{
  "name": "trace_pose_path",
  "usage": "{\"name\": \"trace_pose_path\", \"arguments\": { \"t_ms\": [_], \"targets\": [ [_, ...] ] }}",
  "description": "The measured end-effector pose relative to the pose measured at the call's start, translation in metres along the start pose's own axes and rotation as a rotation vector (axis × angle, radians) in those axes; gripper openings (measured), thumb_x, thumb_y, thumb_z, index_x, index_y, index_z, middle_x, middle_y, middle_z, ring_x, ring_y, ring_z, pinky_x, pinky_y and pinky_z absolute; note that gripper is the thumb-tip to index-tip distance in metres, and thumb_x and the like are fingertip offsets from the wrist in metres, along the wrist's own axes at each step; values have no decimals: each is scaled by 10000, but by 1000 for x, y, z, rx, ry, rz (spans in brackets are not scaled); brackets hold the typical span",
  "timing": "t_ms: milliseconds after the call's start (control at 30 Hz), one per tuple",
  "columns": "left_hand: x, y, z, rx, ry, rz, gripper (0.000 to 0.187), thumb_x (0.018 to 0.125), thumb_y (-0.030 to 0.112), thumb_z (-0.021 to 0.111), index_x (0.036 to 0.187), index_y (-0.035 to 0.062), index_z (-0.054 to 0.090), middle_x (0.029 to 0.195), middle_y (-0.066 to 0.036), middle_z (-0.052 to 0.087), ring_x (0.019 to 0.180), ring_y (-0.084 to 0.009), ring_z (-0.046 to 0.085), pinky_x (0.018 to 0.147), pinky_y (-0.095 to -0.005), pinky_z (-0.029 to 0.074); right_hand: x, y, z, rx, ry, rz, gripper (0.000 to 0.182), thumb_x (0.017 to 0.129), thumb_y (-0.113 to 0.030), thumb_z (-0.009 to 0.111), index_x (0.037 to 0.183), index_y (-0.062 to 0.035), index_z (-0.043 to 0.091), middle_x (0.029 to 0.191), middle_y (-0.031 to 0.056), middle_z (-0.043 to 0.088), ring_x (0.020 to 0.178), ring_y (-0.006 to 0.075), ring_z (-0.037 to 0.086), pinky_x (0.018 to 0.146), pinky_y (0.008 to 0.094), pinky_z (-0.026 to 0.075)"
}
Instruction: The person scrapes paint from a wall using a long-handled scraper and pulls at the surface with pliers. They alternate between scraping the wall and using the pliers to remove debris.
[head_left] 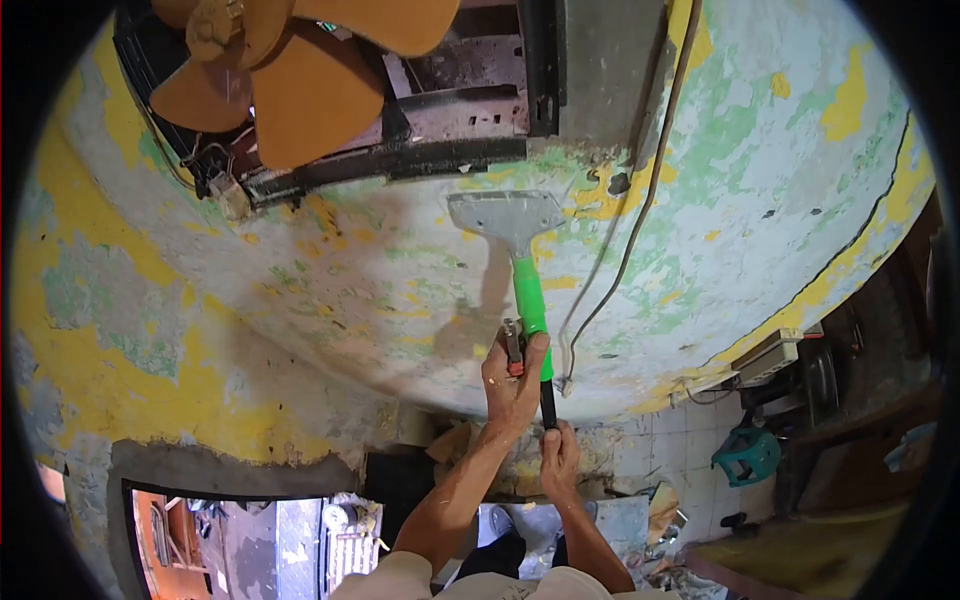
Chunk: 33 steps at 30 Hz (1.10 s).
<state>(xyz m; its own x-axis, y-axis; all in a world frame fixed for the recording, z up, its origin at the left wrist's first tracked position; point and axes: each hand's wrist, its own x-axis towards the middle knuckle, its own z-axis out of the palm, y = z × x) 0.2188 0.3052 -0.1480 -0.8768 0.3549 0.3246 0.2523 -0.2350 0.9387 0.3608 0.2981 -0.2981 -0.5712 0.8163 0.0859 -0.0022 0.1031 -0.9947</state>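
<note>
Two hands grip the scraper [528, 290] as I watch remotely, the left hand [512, 385] nearer its blade [505, 212], the right hand [560, 460] at five o'clock from it on the black shaft [548, 405], the long axis pointing along the wall [350, 260] just short of twelve.

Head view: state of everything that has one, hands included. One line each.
Wall: paint patchy, yellow and green remnants showing
Scraper: held blade-up at the wall, contact unclear
Left hand: closed around the green grip
Right hand: closed on the black lower end
Fan: blades sharp, apparently not spinning
Cable: hanging down in front of the wall
Teal stool: unoccupied, orientation unclear
</note>
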Motion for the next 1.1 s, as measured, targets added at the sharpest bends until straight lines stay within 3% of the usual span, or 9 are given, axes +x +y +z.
{"name": "trace_pose_path", "arguments": {
  "t_ms": [100,300,367,467,700,833,933,1033,1100],
  "targets": [
    [21,15,0,-27,-45,57,289,1068,302,699,1025,28,618,797,48,510,723,-65,437,636,-270,384,27,-31,0,23,-46,12,440,1124,-388,535,1247,17,656,761,1,506,674,104,458,593,311,398],
    [-13,-9,9,80,-100,9,314,1046,325,728,1024,25,639,788,35,523,703,-77,440,630,-267,396,-3,15,-7,99,-17,50,490,1121,-431,521,1246,25,654,758,-8,512,677,97,480,602,300,395],
    [-15,-7,12,75,-159,-85,291,1065,290,700,1131,13,640,891,14,609,797,-73,539,707,-260,467,-8,23,-9,125,9,71,495,1121,-444,510,1224,16,660,760,-10,515,679,100,475,608,295,384],
    [-8,-15,15,94,-169,17,277,1065,281,699,1131,18,640,896,18,609,791,-75,536,696,-260,465,6,22,-9,127,27,69,501,1123,-445,498,1189,26,654,751,-8,519,668,103,468,597,301,380],
    [-30,-38,19,147,-197,-2,295,1057,288,711,1106,8,632,854,-3,607,758,-90,536,673,-277,466,-20,70,3,179,79,164,500,1128,-442,482,1160,32,639,742,-5,526,662,115,484,588,322,399],
    [-26,-30,30,138,-253,-82,302,1056,295,709,1075,6,624,836,-5,602,730,-90,531,659,-279,454,0,68,-23,102,64,69,522,1132,-463,471,1149,34,631,728,-15,492,648,94,448,568,314,372],
    [-38,-47,37,75,-188,-67,303,1058,299,702,1059,8,620,827,-4,595,725,-89,529,654,-278,447,-12,81,-22,129,34,108,514,1136,-456,465,1115,31,627,713,-23,462,648,79,430,559,302,349],
    [-48,-60,34,232,-220,-43,276,1072,276,672,1050,6,616,825,-18,589,727,-99,514,647,-299,445,-15,86,-10,291,29,146,507,1138,-447,456,1095,32,617,718,-13,482,658,87,442,568,305,353],
    [-34,-37,42,194,-191,20,251,1073,246,661,1045,1,612,814,-21,588,729,-107,511,642,-319,439,-5,80,-5,168,35,58,491,1151,-412,424,1108,42,606,719,-7,484,655,108,450,573,327,362]
  ]
}}
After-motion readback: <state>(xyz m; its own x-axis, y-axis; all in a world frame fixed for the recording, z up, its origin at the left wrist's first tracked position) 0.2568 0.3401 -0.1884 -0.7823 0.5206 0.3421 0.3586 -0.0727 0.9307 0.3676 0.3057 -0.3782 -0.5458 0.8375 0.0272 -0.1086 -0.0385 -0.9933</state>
